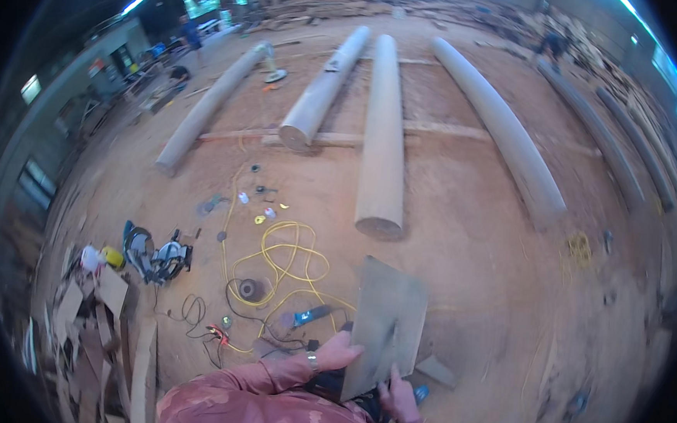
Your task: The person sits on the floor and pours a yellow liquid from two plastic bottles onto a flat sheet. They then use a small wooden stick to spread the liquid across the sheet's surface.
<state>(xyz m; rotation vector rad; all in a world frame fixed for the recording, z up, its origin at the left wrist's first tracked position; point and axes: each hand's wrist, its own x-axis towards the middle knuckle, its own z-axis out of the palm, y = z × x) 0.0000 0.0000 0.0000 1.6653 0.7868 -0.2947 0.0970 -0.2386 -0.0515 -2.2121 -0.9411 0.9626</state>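
A flat, thin grey-brown board, roughly rectangular, stands tilted in front of my body. My left hand, with a watch at its wrist, is closed on the board's left edge. At its lower right edge, my right hand grips it, one finger stretched up along the face. A dark narrow mark or gap shows on the board just above that finger. Whether the right hand holds anything small as well is too blurred to see. Left of the board lies a blue-and-black power tool.
Several long round wooden columns lie across the floor ahead. A yellow cord loops on the ground left of the board. A miter saw and a pile of wood offcuts are at the left. Other people are far off.
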